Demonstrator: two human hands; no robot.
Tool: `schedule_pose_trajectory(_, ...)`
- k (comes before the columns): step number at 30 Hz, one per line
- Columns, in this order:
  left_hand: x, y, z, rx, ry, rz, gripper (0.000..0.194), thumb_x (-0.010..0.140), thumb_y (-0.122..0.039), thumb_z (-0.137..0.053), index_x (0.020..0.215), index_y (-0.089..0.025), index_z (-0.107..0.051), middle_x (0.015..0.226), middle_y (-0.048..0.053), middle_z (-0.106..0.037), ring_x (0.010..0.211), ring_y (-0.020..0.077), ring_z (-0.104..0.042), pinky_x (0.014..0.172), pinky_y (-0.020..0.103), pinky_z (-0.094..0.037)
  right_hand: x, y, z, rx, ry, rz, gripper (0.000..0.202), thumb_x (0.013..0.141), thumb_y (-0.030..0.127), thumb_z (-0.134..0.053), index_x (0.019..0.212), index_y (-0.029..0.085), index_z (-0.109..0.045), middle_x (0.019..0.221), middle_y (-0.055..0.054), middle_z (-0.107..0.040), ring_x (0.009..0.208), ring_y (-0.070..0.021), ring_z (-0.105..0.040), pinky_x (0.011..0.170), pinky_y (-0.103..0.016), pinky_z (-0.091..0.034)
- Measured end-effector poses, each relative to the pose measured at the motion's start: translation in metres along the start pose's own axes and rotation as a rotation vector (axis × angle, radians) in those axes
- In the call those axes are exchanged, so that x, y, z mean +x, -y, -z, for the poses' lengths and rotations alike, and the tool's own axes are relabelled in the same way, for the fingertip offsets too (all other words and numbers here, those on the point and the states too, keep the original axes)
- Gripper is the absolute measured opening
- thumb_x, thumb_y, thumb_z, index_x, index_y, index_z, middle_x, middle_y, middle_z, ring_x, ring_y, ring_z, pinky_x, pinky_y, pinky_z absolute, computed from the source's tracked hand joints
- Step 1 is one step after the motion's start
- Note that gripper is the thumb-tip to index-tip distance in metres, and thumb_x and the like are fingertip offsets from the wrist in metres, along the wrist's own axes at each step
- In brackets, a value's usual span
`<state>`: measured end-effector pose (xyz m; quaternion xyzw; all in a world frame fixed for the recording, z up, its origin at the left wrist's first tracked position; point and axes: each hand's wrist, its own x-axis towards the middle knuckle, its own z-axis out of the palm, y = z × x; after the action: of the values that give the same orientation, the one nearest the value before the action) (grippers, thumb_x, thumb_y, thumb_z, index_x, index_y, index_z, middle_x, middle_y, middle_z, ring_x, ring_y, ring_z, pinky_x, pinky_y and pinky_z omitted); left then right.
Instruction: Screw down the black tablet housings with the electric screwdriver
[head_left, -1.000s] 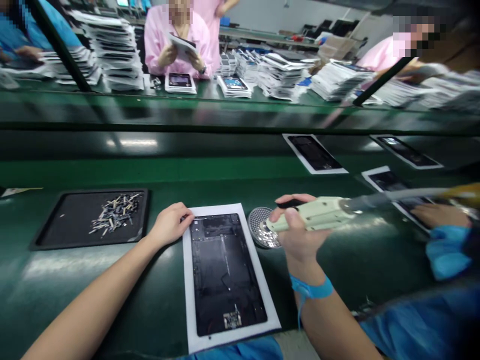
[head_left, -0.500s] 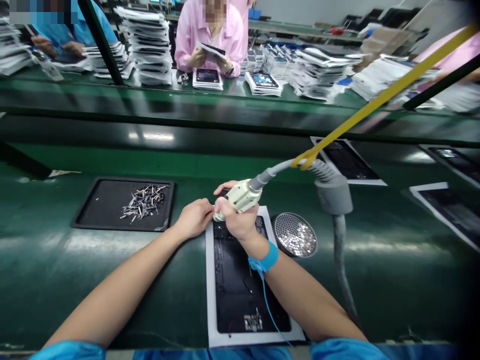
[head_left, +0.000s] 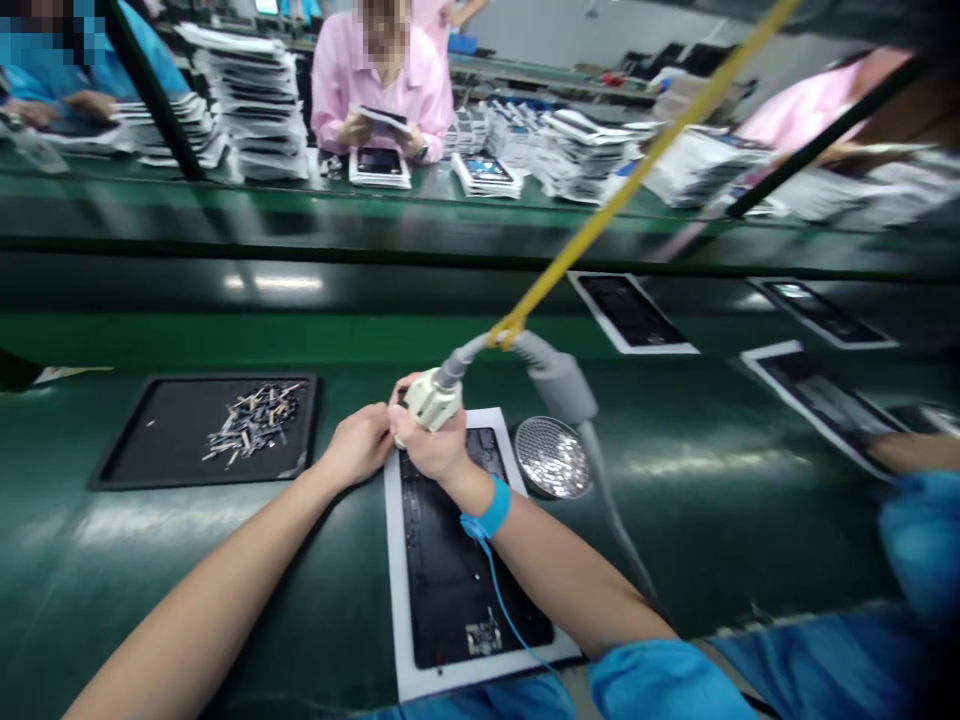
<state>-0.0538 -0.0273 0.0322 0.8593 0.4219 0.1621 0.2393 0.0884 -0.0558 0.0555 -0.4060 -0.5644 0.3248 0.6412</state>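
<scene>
Across the green tabletop (head_left: 712, 520), the right hand (head_left: 437, 452) wraps fingers round a probably stiff tool (head_left: 436, 398), best held mid-body; the left hand (head_left: 361, 446), finger grip untellable, sits beside a likely fragile tablet (head_left: 450, 585)

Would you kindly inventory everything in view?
Bench: one, green, foreground
Tray: one, black, left
Small parts: many, silvery and dark, in tray
Sheet: one, white, on bench
Panel: one, black, on sheet
Round dish: one, silvery, right of sheet
Tool: one, pale green, in right hand
Cable: one, grey, from tool
Strap: one, yellow, around cable
Other panels: three, black on white, right
Stacks: several, mostly white, far bench
Co-workers: several, pink or blue clothing, across and right
Wristband: one, blue, right wrist
Left hand: one, bare, beside tool
Right hand: one, bare, around tool
</scene>
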Motion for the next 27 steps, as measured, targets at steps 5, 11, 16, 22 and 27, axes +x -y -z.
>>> schedule_pose_trajectory(5,0.0,0.006,0.006,-0.034,-0.023,-0.066,0.028,0.1,-0.033,-0.047,0.09,-0.021,-0.07,0.087,0.005,-0.068,0.086,0.0203,-0.065,0.079,0.03,-0.051,0.01,0.027,0.032,0.032,-0.113,0.009,0.019,0.084,0.033,-0.07,0.099,0.024,-0.062,0.09,0.0,-0.068,0.065,-0.0131,-0.066,0.062,-0.029,-0.061)
schedule_pose_trajectory(11,0.0,-0.002,0.001,0.008,-0.144,-0.023,0.024,0.098,-0.036,-0.051,0.097,-0.023,-0.071,0.096,0.005,-0.069,0.092,0.0211,-0.065,0.081,0.032,-0.05,0.002,0.056,0.12,-0.07,-0.407,0.082,0.021,0.083,0.028,-0.073,0.098,0.023,-0.06,0.088,0.001,-0.067,0.048,-0.0088,-0.059,0.043,-0.023,-0.051)
schedule_pose_trajectory(16,0.019,-0.021,-0.01,0.158,-0.157,-0.016,0.027,0.094,-0.043,-0.062,0.107,-0.021,-0.071,0.105,0.009,-0.069,0.101,0.0285,-0.06,0.09,0.041,-0.047,-0.013,0.051,0.147,-0.163,-0.455,0.043,0.019,0.081,0.023,-0.073,0.097,0.021,-0.061,0.084,0.0,-0.068,0.048,-0.0093,-0.059,0.045,-0.024,-0.051)
schedule_pose_trajectory(22,0.039,-0.033,-0.012,0.158,-0.025,0.024,0.021,0.093,-0.042,-0.065,0.097,-0.022,-0.071,0.097,0.006,-0.069,0.096,0.0266,-0.062,0.083,0.038,-0.045,-0.02,0.047,0.147,-0.169,-0.408,0.024,0.017,0.079,0.018,-0.071,0.094,0.021,-0.064,0.08,0.001,-0.068,0.048,-0.0099,-0.059,0.047,-0.025,-0.052)
schedule_pose_trajectory(27,0.035,-0.031,-0.01,0.137,-0.032,0.003,0.022,0.095,-0.043,-0.063,0.095,-0.022,-0.071,0.097,0.006,-0.07,0.096,0.0247,-0.062,0.085,0.037,-0.045,-0.019,0.043,0.146,-0.164,-0.39,0.028,0.016,0.08,0.016,-0.071,0.094,0.021,-0.064,0.078,0.002,-0.067,0.049,-0.0103,-0.06,0.049,-0.025,-0.052)
